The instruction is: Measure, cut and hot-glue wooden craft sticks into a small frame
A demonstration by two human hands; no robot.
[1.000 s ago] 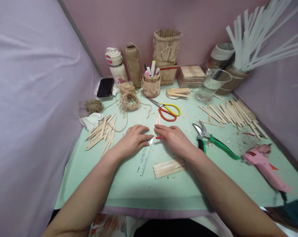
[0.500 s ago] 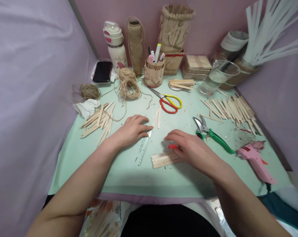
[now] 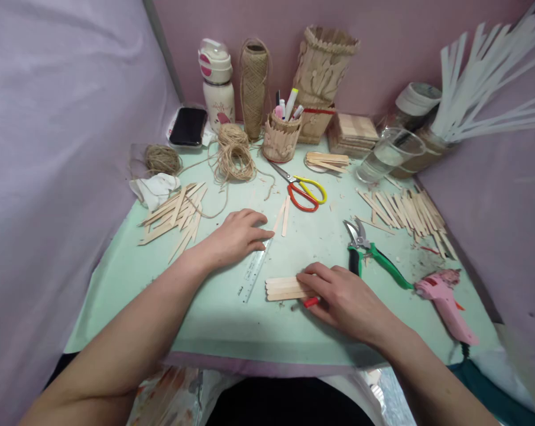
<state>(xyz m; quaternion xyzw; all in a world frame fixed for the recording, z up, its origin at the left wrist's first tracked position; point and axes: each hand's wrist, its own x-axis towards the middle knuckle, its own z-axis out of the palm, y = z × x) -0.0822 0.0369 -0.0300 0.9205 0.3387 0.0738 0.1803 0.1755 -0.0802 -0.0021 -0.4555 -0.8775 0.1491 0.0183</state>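
Note:
My left hand lies flat, fingers stretched, pressing on the upper end of a clear plastic ruler on the green mat. Two loose wooden sticks lie just beyond its fingertips. My right hand rests near the front of the mat with a red pen tucked under it. Its fingertips touch a small stack of flat wooden sticks.
Green-handled cutters and a pink glue gun lie right. Red and yellow scissors, twine, a stick pen cup, a bottle, a phone and a water glass sit behind. Stick piles lie left and right.
My right hand has pulled back from the ruler toward me with the red pen and now touches the small stick stack. My left hand stays on the ruler.

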